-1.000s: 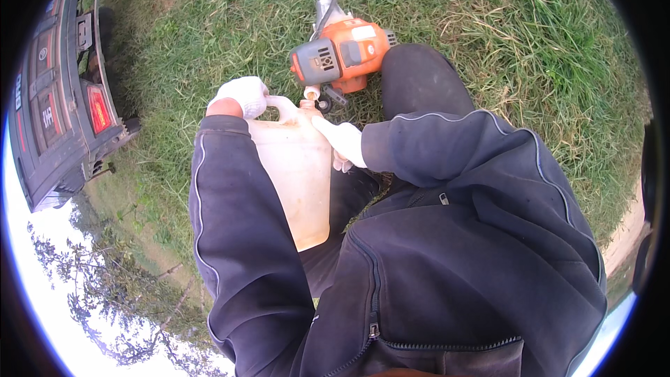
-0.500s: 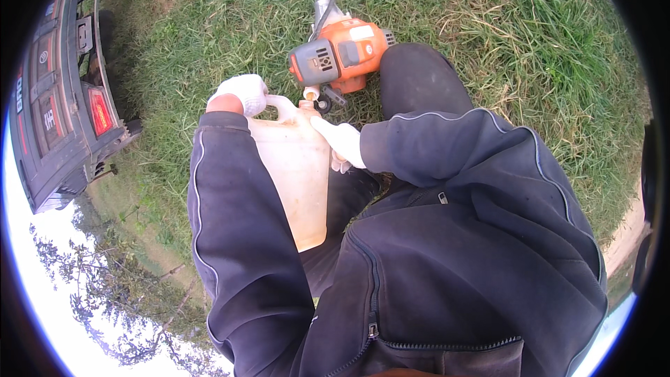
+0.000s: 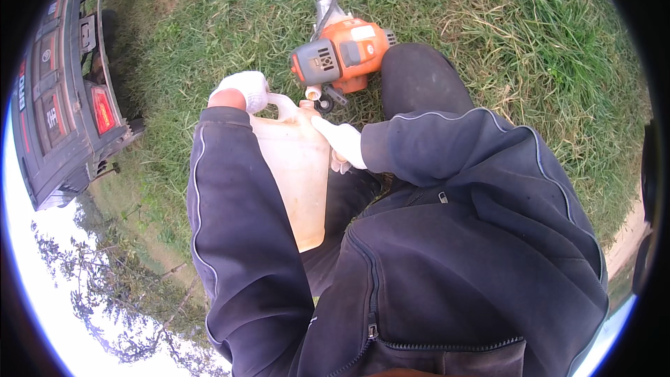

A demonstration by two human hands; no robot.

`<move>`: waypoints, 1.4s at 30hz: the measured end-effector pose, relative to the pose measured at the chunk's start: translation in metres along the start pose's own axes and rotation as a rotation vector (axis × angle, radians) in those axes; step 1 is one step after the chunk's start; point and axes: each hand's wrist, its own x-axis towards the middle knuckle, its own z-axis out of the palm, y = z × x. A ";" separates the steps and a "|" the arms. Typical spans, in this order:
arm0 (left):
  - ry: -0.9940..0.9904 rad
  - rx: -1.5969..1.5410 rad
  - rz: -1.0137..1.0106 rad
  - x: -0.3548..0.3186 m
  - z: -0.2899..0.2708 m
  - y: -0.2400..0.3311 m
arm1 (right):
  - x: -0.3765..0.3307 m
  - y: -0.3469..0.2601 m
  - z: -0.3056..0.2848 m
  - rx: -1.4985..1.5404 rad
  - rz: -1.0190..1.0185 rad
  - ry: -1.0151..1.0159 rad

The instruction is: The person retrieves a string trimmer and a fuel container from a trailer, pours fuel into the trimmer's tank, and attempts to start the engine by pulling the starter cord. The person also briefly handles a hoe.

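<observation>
Gripping whitish plastic jug [image 3: 294, 174]: gloved left hand [image 3: 243, 91] clamped on looped handle [image 3: 283, 106], gloved right hand [image 3: 342, 142] clamped beside round neck [image 3: 307, 105]; smooth orange engine [image 3: 359, 50] near, coarse grass [image 3: 530, 42] around.

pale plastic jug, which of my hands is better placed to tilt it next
Probably your left hand: it holds the handle of the jug, while the right hand braces its side below the neck.

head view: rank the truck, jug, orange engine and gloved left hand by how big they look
1. Truck, by far
2. Jug, though the left sleeve covers part
3. Orange engine
4. Gloved left hand
</observation>
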 end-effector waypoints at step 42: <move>-0.087 0.070 0.031 0.036 -0.024 0.010 | -0.002 -0.007 -0.002 0.103 0.028 -0.027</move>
